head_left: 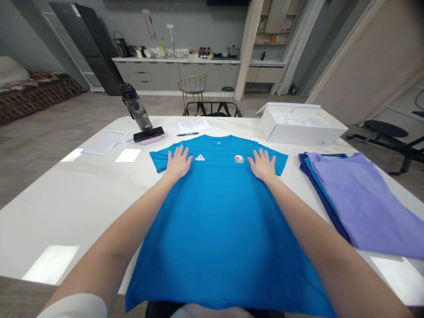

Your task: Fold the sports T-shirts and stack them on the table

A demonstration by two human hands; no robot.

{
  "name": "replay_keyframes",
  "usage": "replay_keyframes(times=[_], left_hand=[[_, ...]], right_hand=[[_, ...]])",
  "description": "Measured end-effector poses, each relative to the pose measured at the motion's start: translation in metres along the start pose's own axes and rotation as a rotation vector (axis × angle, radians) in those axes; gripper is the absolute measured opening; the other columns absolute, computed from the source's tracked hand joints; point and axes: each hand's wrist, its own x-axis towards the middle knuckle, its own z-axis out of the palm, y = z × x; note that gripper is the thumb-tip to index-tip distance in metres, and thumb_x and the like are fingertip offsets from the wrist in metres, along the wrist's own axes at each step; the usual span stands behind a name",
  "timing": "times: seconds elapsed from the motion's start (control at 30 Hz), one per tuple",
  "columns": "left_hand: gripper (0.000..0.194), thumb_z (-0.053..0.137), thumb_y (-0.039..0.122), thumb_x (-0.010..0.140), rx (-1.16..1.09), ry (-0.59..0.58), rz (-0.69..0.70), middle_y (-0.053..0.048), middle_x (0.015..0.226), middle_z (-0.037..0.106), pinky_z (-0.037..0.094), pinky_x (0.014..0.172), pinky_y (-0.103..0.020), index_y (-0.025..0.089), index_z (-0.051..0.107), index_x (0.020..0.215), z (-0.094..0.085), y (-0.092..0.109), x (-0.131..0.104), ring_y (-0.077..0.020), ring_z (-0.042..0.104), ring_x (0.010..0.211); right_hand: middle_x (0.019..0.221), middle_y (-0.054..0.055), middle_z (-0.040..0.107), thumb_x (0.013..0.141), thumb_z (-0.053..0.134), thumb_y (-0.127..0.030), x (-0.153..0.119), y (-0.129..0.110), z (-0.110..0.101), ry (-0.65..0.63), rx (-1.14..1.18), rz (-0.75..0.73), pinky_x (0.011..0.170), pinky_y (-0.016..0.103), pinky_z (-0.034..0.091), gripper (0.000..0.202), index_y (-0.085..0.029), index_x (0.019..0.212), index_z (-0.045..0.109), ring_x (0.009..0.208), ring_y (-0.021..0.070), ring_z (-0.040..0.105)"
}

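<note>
A blue T-shirt (218, 212) lies spread face up on the white table, its collar at the far side and its hem hanging over the near edge. My left hand (179, 162) rests flat near the left sleeve, beside the white PEAK logo, fingers spread. On the other side my right hand (263, 165) lies with fingers apart by the right sleeve, next to a small red and white emblem. Neither hand holds anything; both touch the fabric.
Folded clothes, purple on top (364, 198), lie at the right. Behind them stands an open white box (298, 128). At the back left are a phone (148, 134), papers (104, 141), a pen (187, 134) and a dark-topped upright appliance (137, 108).
</note>
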Motion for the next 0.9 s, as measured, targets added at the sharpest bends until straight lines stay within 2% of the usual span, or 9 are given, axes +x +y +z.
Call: replay_keyframes(times=[0.1,0.2,0.3,0.47,0.53,0.63,0.77,0.83,0.9], left_hand=[[0.066,0.021,0.058,0.105,-0.054,-0.065,0.181,-0.006,0.171,0.021,0.011,0.127,-0.06,0.027,0.034,0.162,0.006,0.055,-0.016,-0.0296,0.016,0.159],[0.07,0.021,0.064,0.103,-0.079,-0.163,0.246,-0.005,0.172,0.019,0.01,0.127,-0.061,0.03,0.033,0.162,0.015,0.084,-0.037,-0.0295,0.016,0.159],[0.072,0.019,0.067,0.102,-0.087,-0.201,0.258,-0.003,0.171,0.02,0.01,0.128,-0.059,0.031,0.03,0.163,0.018,0.085,-0.062,-0.0277,0.016,0.159],[0.071,0.018,0.068,0.102,-0.073,-0.155,0.253,-0.002,0.171,0.022,0.011,0.128,-0.057,0.033,0.031,0.162,0.01,0.062,-0.11,-0.0274,0.018,0.159],[0.071,0.018,0.068,0.102,-0.071,-0.149,0.249,-0.003,0.171,0.022,0.012,0.128,-0.057,0.033,0.032,0.162,0.007,0.057,-0.127,-0.0277,0.018,0.159],[0.07,0.019,0.066,0.102,-0.075,-0.122,0.248,-0.004,0.171,0.022,0.012,0.128,-0.059,0.032,0.031,0.162,0.004,0.061,-0.147,-0.0281,0.018,0.159],[0.069,0.022,0.064,0.103,-0.083,-0.097,0.323,-0.004,0.171,0.023,0.011,0.128,-0.059,0.031,0.03,0.163,0.004,0.078,-0.167,-0.0275,0.018,0.159],[0.069,0.023,0.064,0.103,-0.078,-0.122,0.357,-0.004,0.17,0.025,0.012,0.128,-0.059,0.03,0.033,0.162,0.004,0.087,-0.178,-0.0281,0.02,0.158],[0.069,0.024,0.065,0.103,-0.073,-0.131,0.383,-0.005,0.17,0.026,0.012,0.128,-0.059,0.03,0.034,0.161,0.003,0.093,-0.193,-0.0285,0.02,0.158]], right_hand=[[0.171,0.009,0.022,0.106,0.015,-0.059,-0.025,-0.06,0.003,0.023,0.019,-0.276,0.123,0.065,0.005,0.068,-0.025,0.162,0.035,0.158,0.0307,0.015],[0.171,0.004,0.023,0.105,0.016,-0.063,-0.048,-0.094,0.007,-0.105,0.076,-0.333,0.123,0.067,0.007,0.065,-0.035,0.162,0.033,0.157,0.0297,0.017],[0.171,0.003,0.021,0.104,0.017,-0.066,-0.067,-0.087,0.008,-0.194,0.096,-0.246,0.123,0.067,0.008,0.067,-0.037,0.163,0.031,0.158,0.0299,0.017],[0.172,0.003,0.018,0.103,0.019,-0.067,-0.101,-0.033,0.001,-0.189,0.05,-0.14,0.124,0.063,0.01,0.07,-0.034,0.164,0.027,0.158,0.03,0.015],[0.172,0.004,0.018,0.103,0.019,-0.068,-0.115,-0.02,-0.002,-0.185,0.034,-0.117,0.124,0.064,0.011,0.072,-0.031,0.165,0.026,0.158,0.0308,0.015],[0.171,0.005,0.019,0.104,0.018,-0.067,-0.137,-0.025,-0.008,-0.174,0.029,-0.169,0.122,0.069,0.011,0.072,-0.03,0.165,0.027,0.158,0.0318,0.014],[0.171,0.001,0.019,0.104,0.017,-0.065,-0.17,-0.053,-0.012,-0.176,0.064,-0.375,0.123,0.067,0.01,0.066,-0.036,0.163,0.029,0.158,0.0295,0.014],[0.171,0.001,0.02,0.104,0.019,-0.066,-0.188,-0.06,-0.013,-0.179,0.069,-0.395,0.123,0.066,0.01,0.066,-0.038,0.163,0.03,0.158,0.0296,0.015],[0.171,0.001,0.021,0.104,0.021,-0.065,-0.206,-0.056,-0.013,-0.166,0.061,-0.36,0.123,0.067,0.009,0.065,-0.038,0.163,0.03,0.158,0.0305,0.016]])
